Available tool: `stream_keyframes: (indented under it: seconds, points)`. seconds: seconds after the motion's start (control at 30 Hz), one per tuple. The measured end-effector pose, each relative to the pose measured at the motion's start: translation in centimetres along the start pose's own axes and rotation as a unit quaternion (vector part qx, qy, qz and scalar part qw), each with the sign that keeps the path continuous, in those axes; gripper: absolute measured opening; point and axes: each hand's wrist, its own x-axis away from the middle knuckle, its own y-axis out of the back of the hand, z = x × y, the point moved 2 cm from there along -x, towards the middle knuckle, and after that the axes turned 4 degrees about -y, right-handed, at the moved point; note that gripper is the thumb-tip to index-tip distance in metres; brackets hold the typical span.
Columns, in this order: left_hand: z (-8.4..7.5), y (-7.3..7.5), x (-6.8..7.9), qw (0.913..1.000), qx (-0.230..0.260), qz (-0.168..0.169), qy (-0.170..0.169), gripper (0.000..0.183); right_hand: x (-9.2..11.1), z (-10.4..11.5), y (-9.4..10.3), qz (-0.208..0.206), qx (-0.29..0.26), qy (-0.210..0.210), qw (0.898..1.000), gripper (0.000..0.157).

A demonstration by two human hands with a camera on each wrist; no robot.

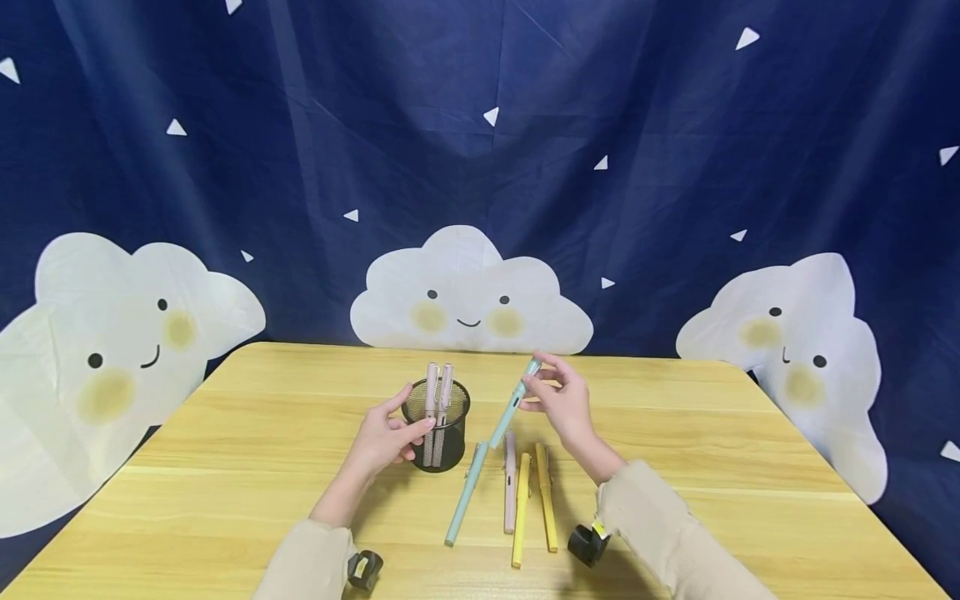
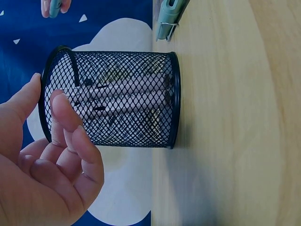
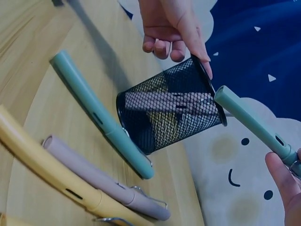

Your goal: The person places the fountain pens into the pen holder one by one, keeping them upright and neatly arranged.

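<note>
A black mesh pen holder (image 1: 442, 450) stands upright on the table with two pale pink pens (image 1: 431, 392) in it. My left hand (image 1: 384, 437) holds its rim at the left side between thumb and index finger; the other fingers curl loosely beside the mesh (image 2: 61, 160). To the right of the holder, my right hand (image 1: 562, 400) pinches a teal pen (image 1: 510, 412) near its upper end. This pen slants above the table, its lower end pointing down and left, apart from the holder (image 3: 174, 108).
In front of the holder lies another teal pen (image 1: 467, 496). Right of it are a pale pink pen (image 1: 510, 487) and two yellow pens, one (image 1: 521, 517) nearer the front and one (image 1: 547, 504) farther right. A blue curtain (image 1: 480, 100) with clouds hangs behind the wooden table (image 1: 225, 467).
</note>
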Motion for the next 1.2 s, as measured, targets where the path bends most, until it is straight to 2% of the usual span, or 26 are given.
stream_keyframes:
  seconds: [0.1,0.13,0.17,0.3,0.5,0.6,0.73,0.77,0.83,0.87,1.0,1.2]
  points:
    - [0.0,0.0,0.0,1.0,-0.001,0.001,-0.001,0.073,-2.2,-4.3,1.2,0.005,-0.02,0.026,0.999,0.043]
    - [0.0,0.0,0.0,1.0,-0.001,0.001,-0.001,0.073,-3.0,-6.0,1.6,-0.006,-0.016,0.027,0.999,0.045]
    - [0.1,0.0,0.0,1.0,-0.001,0.001,-0.001,0.073,-3.5,-6.8,1.8,-0.011,-0.019,0.03,0.999,0.046]
    - [0.1,0.0,0.0,1.0,-0.001,0.003,-0.002,0.074,-4.6,-8.2,1.7,-0.026,-0.035,0.041,0.998,0.048]
    - [0.1,0.0,-0.1,1.0,0.001,0.005,-0.002,0.073,-5.1,-8.3,1.1,-0.034,-0.045,0.06,0.997,0.049]
    - [0.1,0.0,0.0,1.0,0.001,0.005,-0.002,0.073,-4.8,-7.6,0.6,-0.028,-0.054,0.064,0.996,0.046]
    - [0.1,0.0,0.0,1.0,0.002,0.003,-0.001,0.073,-1.9,-1.6,-1.7,-0.031,-0.064,0.058,0.996,0.039]
    - [0.1,0.1,0.0,1.0,0.002,0.003,-0.001,0.073,-1.5,-0.9,-2.0,-0.026,-0.077,0.063,0.995,0.039]
    - [0.1,0.1,0.0,1.0,0.003,0.003,0.0,0.073,-0.1,2.1,-3.2,-0.037,-0.065,0.061,0.995,0.038]
    - [0.1,0.1,0.0,1.0,0.003,0.004,0.0,0.073,-0.4,1.2,-3.1,-0.039,-0.062,0.066,0.995,0.04]
    - [0.1,0.1,0.0,1.0,0.003,0.005,0.003,0.073,0.0,2.0,-3.7,-0.049,-0.04,0.063,0.996,0.039]
    - [0.0,0.0,0.0,1.0,0.003,0.005,0.001,0.073,0.6,3.4,-4.6,-0.071,-0.005,0.011,0.997,0.042]
